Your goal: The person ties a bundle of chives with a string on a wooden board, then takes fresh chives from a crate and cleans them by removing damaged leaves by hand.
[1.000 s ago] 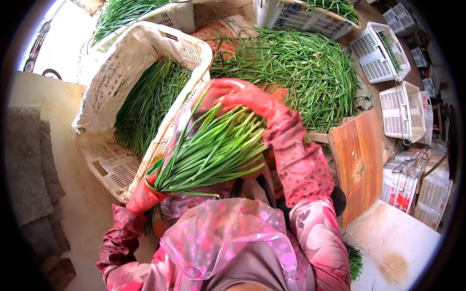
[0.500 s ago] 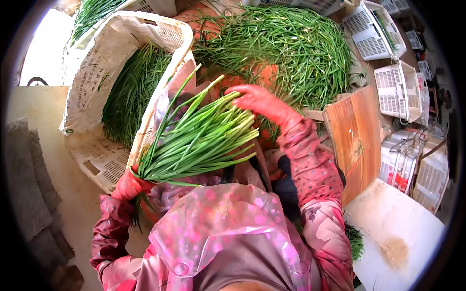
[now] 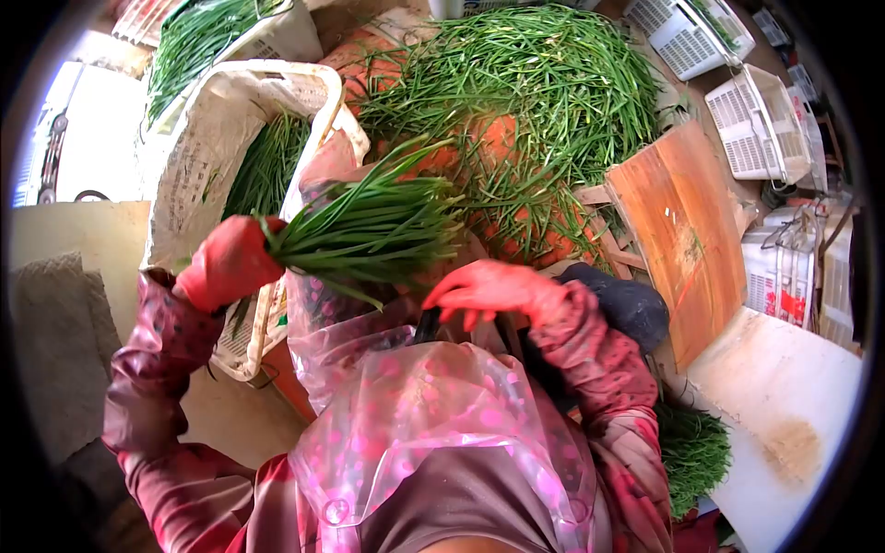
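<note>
My left hand (image 3: pixel 230 263), in a red rubber glove, is closed around one end of a bunch of garlic chives (image 3: pixel 373 226). The long green stalks fan out to the right above my lap. Holding nothing, my gloved right hand (image 3: pixel 498 290) hovers just below and right of the bunch, its fingers stretched out and apart. A clear pink-dotted apron (image 3: pixel 424 396) covers my front. Close behind my left hand stands a white plastic crate (image 3: pixel 318 78) with more chives (image 3: pixel 267 170) inside.
A large heap of loose chives (image 3: pixel 553 83) lies ahead on an orange sheet (image 3: pixel 498 138). To the right are a tilted wooden board (image 3: pixel 678 240), a white board (image 3: pixel 774 387) and white crates (image 3: pixel 751 124). More chives (image 3: pixel 691 452) sit low beside my right arm.
My left hand has moved up with the chives, and the bunch now lies more level. My right hand has dropped from the stalks' tips toward my lap.
</note>
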The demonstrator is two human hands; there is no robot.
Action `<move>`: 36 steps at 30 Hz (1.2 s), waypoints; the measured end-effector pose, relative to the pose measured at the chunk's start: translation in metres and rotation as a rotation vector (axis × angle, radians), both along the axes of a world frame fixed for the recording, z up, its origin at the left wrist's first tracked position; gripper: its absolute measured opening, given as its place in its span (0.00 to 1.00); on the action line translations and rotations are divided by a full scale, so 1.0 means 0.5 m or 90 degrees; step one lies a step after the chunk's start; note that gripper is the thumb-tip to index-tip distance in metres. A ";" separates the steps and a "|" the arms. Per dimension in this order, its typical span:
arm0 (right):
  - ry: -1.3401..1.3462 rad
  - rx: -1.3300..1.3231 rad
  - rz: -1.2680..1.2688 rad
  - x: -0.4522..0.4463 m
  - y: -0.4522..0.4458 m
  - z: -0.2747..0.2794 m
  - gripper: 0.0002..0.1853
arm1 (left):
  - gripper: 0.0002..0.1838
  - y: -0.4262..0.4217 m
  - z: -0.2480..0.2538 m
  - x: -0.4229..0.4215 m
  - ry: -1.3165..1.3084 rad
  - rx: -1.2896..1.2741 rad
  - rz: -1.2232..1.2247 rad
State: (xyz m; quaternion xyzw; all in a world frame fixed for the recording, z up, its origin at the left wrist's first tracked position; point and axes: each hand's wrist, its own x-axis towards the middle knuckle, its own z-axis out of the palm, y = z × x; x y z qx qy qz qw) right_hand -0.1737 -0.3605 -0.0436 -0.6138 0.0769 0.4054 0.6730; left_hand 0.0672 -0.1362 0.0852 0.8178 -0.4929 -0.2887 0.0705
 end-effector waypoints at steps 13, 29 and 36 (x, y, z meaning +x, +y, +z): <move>-0.136 0.644 -0.864 0.188 0.091 -0.294 0.29 | 0.46 0.129 -0.060 -0.223 -0.118 0.022 -0.107; -0.159 0.582 -0.546 0.095 -0.055 -0.233 0.34 | 0.42 -0.145 -0.240 -0.170 1.018 0.151 0.375; 0.073 -0.113 -0.769 -0.029 -0.275 -0.202 0.19 | 0.22 -0.197 -0.230 -0.181 1.031 0.074 0.691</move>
